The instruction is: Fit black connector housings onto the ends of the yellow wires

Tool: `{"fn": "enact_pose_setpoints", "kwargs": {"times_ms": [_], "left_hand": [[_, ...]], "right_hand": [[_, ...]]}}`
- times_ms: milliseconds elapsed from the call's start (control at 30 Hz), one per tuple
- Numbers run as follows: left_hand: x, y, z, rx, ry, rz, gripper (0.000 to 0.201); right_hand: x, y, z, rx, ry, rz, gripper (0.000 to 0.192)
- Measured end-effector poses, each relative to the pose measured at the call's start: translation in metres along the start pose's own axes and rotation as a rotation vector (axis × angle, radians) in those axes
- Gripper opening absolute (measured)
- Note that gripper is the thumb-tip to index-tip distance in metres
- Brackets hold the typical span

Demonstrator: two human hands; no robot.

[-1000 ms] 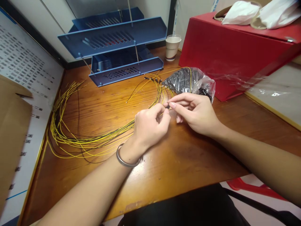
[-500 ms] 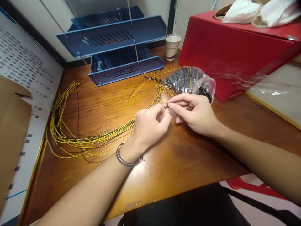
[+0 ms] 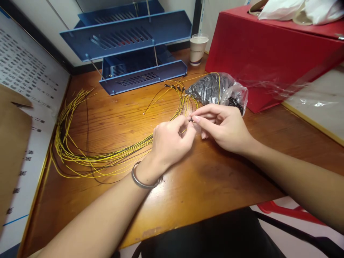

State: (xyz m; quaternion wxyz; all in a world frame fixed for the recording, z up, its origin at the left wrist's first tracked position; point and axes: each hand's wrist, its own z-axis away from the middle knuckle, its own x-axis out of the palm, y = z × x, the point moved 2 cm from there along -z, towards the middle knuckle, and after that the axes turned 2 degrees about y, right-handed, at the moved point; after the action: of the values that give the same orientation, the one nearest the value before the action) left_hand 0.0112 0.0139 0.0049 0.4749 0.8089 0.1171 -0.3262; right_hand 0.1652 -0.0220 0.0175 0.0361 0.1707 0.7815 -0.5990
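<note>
Mid-table, left hand (image 3: 169, 141) pinches a thin yellow wire (image 3: 88, 163) near its end, steadying it while right hand (image 3: 224, 127) pinches a tiny black piece (image 3: 191, 120) against the tip.

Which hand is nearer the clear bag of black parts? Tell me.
Right. The right hand sits just in front of the bag; the left hand is further left, past the right's fingertips.

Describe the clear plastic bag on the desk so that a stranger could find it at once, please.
Start at the big red box at the back right of the wooden desk. The clear plastic bag lies against its lower left corner, just beyond the right hand. It is the only crinkled, see-through thing there, packed with small black parts, and a yellow wire loops over it.
</note>
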Motion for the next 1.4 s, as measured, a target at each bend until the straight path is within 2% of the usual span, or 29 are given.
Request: {"fn": "enact_pose_setpoints", "kwargs": {"times_ms": [367,733,1067,1400], "left_hand": [[0.001,0.0,0.0,0.024,0.034,-0.027,0.028],[0.001,0.0,0.0,0.033,0.005,-0.013,0.03],[0.001,0.002,0.0,0.049,-0.018,-0.008,0.03],[0.002,0.004,0.001,0.079,-0.041,-0.036,0.027]], "right_hand": [[-0.001,-0.005,-0.001,0.001,-0.032,0.055,0.005],[-0.003,-0.006,0.0,-0.013,-0.004,0.088,0.007],[-0.004,-0.006,0.0,-0.064,-0.022,0.132,0.012],[-0.008,-0.012,0.006,-0.138,-0.038,0.285,0.013]]}}
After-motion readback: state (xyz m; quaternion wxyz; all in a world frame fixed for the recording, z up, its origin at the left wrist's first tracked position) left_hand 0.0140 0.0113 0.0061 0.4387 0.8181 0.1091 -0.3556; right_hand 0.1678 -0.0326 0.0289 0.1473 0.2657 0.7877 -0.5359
